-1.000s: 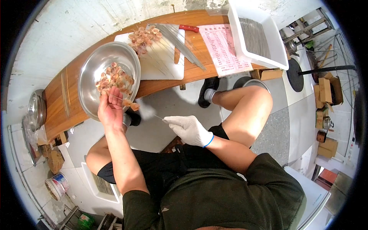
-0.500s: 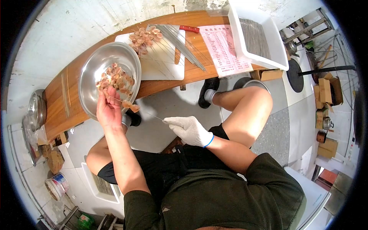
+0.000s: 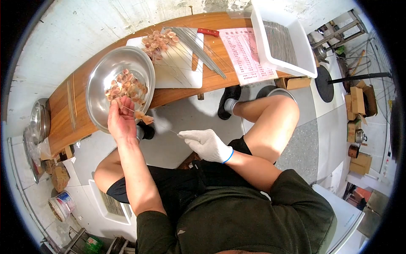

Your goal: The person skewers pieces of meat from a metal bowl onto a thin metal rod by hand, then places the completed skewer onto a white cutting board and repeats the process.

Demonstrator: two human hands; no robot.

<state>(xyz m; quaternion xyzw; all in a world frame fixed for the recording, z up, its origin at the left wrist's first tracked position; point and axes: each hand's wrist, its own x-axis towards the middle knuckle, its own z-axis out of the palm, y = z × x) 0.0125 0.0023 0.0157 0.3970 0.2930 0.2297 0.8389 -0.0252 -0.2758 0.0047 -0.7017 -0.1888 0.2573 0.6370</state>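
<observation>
My right hand, in a white knit glove with a blue cuff, is closed on one end of a thin metal skewer. Orange-pink meat slices are threaded partway along it. The skewer runs left to my bare left hand, held over the near rim of a steel bowl. Its thumb and fingers are pinched together at a meat slice by the skewer's far end; the fingers partly hide it. More loose meat slices lie in the bowl.
A white cutting board holds loaded skewers and a bundle of bare ones. Beside them are a red-handled knife, a pink printed sheet and a white bin of skewers. The wooden table's edge faces my knees.
My gloved right hand has shifted very slightly left with the skewer. The left hand stays over the bowl, its fingers moved a little. The whole view has drifted slightly.
</observation>
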